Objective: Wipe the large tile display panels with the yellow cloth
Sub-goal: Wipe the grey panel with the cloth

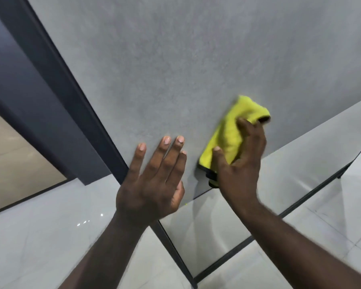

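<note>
Yellow cloth [229,132] lies bunched against the lower right part of the large grey tile panel [175,69], touching its matt, cloudy surface. The cloth has a black edge that shows at its lower end, just under the thumb. The right hand [240,170] is on top of the cloth: the thumb lies along its lower left side and the other fingers curl over its upper fold, so the hand grips the cloth and presses it to the panel. This hand is a little blurred, so the fingertips are not sharp. The left hand [152,184] is just beside the cloth, on its left, and does not touch it. It lies flat on the same panel with straight, slightly spread fingers and holds nothing. Both forearms are bare. A dark frame [71,90] runs along the left edge of the grey panel, and past it, at the far left, stands a beige panel [13,153]. Under the grey panel, to the right, is a paler glossy panel [300,153] with a thin dark border. Below everything is the floor [40,236] of shiny light tiles with small reflections of light.
</note>
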Tool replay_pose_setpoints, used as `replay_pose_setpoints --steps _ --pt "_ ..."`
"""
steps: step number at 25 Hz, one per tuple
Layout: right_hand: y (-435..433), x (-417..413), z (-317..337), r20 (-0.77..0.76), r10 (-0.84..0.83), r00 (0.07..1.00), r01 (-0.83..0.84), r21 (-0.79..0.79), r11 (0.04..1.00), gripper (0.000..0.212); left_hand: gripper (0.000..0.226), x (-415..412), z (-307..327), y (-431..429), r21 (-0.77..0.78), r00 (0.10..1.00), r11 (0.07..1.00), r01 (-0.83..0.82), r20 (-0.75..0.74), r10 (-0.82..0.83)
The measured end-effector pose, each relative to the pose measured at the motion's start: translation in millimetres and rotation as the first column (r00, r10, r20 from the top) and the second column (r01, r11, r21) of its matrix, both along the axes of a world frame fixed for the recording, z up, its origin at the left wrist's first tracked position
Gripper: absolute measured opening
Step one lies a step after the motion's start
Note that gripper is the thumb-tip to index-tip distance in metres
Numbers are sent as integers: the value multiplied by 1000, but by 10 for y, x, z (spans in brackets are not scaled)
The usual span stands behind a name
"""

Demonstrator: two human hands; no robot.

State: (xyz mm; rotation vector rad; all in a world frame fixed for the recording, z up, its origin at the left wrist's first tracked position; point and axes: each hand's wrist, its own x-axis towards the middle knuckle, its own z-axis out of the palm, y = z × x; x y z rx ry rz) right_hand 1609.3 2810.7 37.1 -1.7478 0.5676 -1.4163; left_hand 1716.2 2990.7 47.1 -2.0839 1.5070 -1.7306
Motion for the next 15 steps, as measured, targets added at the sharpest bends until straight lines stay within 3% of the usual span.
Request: replay_pose_setpoints --steps 2,3,6,7,8,9,10,11,12,13,14,15 --pt "-54 22 439 -7 68 998 -67 -288 955 70 61 -63 85 6 10 994 999 47 -98 -46" --pt "-138 57 635 28 25 999 -15 -308 951 71 62 -92 167 26 -6 987 998 66 -145 -67" --pt "-69 192 1132 124 -90 988 95 -36 995 74 61 -86 592 85 -175 979 983 45 -188 -79" --pt "124 195 1255 98 -53 994 69 -164 984 75 61 -69 770 118 -235 981 971 35 -177 -78" --pt "299 183 1365 21 -5 1000 13 -435 900 78 60 -50 947 151 -284 984 958 31 -157 -79" --pt "407 146 1514 -99 17 995 -81 -680 728 82 59 -30 1110 192 -312 987 950 28 -140 -75" --pt "356 138 1733 -151 -12 988 -119 -819 561 84 58 -16 1242 228 -313 989 950 18 -133 -63" --pt "275 141 1943 -120 -62 991 -68 -842 535 84 58 -8 1339 255 -300 990 954 13 -130 -55" --pt "161 176 2119 -47 -93 995 24 -766 642 83 59 -2 1405 289 -285 990 958 16 -128 -54" --pt "87 208 2270 39 -86 996 92 -577 811 82 59 2 1439 319 -269 990 963 15 -130 -52" --pt "122 237 2373 104 -98 990 132 -399 908 81 61 3 1453 339 -247 989 969 11 -139 -47" --pt "269 263 2405 120 -107 987 141 -335 932 81 62 -1 1452 343 -219 987 976 4 -153 -38"
